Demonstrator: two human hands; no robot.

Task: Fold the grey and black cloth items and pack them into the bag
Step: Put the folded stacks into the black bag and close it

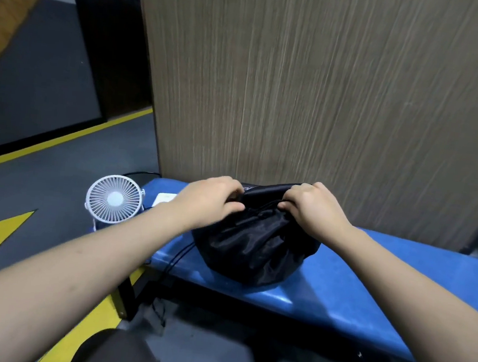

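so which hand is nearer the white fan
Left. The left hand grips the black bag's top edge on the side toward the white fan; the right hand grips the far side, farther away.

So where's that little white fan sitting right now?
In the head view the white fan stands at the left end of the blue bench, to the left of the black bag and just beyond the left hand.
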